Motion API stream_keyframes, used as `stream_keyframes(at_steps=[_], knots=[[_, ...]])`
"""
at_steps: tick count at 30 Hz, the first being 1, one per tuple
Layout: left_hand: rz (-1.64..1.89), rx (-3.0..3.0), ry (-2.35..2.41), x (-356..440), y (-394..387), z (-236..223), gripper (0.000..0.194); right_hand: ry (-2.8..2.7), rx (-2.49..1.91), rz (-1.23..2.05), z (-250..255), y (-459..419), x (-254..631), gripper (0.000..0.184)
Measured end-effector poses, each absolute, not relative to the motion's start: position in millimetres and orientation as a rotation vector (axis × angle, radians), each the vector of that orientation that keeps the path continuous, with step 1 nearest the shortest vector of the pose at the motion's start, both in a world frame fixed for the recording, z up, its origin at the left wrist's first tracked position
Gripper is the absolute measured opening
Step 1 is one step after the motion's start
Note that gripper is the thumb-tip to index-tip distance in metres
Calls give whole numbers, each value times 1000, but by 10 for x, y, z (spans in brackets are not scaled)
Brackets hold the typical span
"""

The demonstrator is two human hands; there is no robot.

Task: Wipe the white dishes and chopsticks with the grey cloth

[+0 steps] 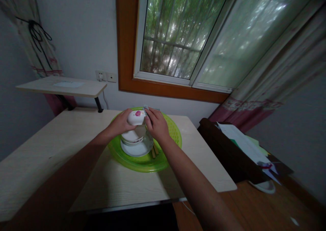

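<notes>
A round green plastic basin sits on the pale wooden table. Inside it stands a stack of white dishes, with wooden chopsticks lying beside the stack. My left hand grips a white bowl with a pink flower mark, held upside down above the stack. My right hand presses a grey cloth against the bowl's side, its fingers closed over the cloth.
A small raised shelf stands at the table's back left. A dark wooden cabinet with papers on it stands to the right, a white dish below it. A window and curtains lie behind.
</notes>
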State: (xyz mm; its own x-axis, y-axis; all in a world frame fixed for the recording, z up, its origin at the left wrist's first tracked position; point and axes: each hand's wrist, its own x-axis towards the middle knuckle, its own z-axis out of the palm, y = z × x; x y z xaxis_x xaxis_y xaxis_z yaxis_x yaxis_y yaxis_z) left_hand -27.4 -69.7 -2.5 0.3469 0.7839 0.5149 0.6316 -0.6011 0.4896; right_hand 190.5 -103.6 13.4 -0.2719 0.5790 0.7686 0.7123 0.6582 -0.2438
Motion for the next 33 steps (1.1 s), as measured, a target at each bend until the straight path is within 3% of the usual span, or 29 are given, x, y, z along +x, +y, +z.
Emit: stream_keyframes(at_steps=[14, 33], knots=[[1093, 2438, 1310, -278, -712, 7, 55, -1860, -1203, -68, 48, -952, 1973, 44], [1126, 2424, 1258, -269, -694, -28, 54, -2065, -881, -202, 140, -1083, 1869, 46]])
